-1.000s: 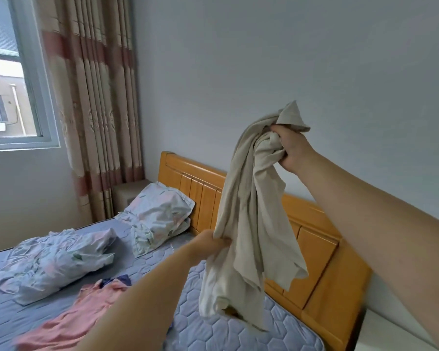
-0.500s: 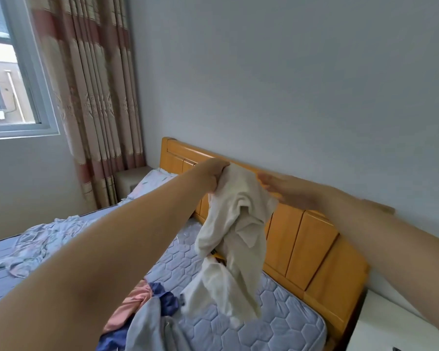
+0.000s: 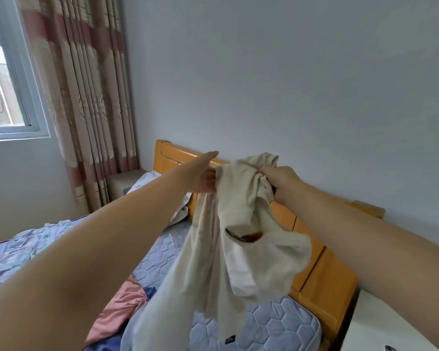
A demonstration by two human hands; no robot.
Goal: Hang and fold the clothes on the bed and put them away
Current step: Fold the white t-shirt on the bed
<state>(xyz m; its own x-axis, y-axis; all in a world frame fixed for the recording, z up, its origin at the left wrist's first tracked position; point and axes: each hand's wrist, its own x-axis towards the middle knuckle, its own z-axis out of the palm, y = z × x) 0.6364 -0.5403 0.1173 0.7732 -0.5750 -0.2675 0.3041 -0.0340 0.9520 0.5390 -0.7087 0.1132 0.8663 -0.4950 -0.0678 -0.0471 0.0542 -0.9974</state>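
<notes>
Holding a cream garment (image 3: 238,249) aloft over the bed (image 3: 284,325), the right hand (image 3: 281,182) grips its bunched top; the left hand (image 3: 200,176) is flat-fingered at its edge. Nothing folded; a pink garment (image 3: 117,307) lies unsorted. Task judged early.

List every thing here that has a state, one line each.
beige garment: held up over the mattress, bunched, unfolded.
right hand: grips the garment's top.
left hand: at the garment's edge, thumb straight; grip hidden.
pink garment: crumpled on the mattress.
blue garment: crumpled beside the pink one.
floral bedding: rumpled on the mattress.
curtain: gathered beside the window.
</notes>
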